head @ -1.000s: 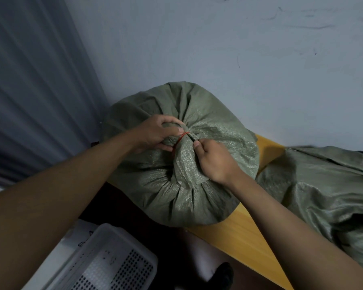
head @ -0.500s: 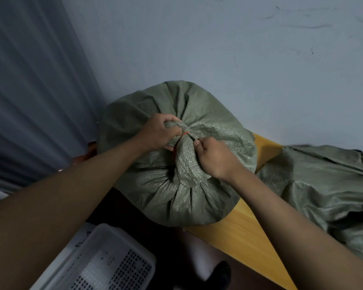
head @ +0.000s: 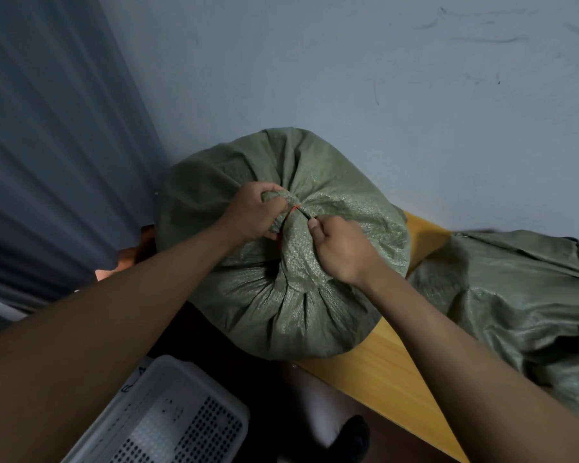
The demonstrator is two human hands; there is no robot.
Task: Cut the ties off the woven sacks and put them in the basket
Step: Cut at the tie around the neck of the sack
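Woven sack: olive-green, stuffed full (head: 315, 295), standing on the yellow wooden bench (head: 378, 369) against the pale wall, its mouth gathered into a twisted neck on top.
Tie: a thin red-orange band (head: 295, 208) wound round that neck, only a short bit showing between the two hands; it looks uncut.
Left hand: (head: 253, 217) fingers curled tight round the bunched neck fabric just left of the tie.
Right hand: (head: 340, 247) fingers curled on the sack fabric just right of the tie, thumb up beside it; whether a cutter is in the fist I cannot tell, none shows.
Second sack: another green woven sack (head: 515, 295) lies slumped on the bench to the right, apart from the hands.
Basket: white perforated plastic basket (head: 168, 419) low at the left, well below the sack; no tie visible in it.
Step in hand: steadying and exposing the tie, ahead of any cut.
Next move: likely calls for a blade or scissors slipped under the band without nicking the weave, then carrying the freed tie down to the basket.
Change: since a second ago the left hand has shifted from pinching at the tie to a fuller grip on the neck; the right hand has barely moved.
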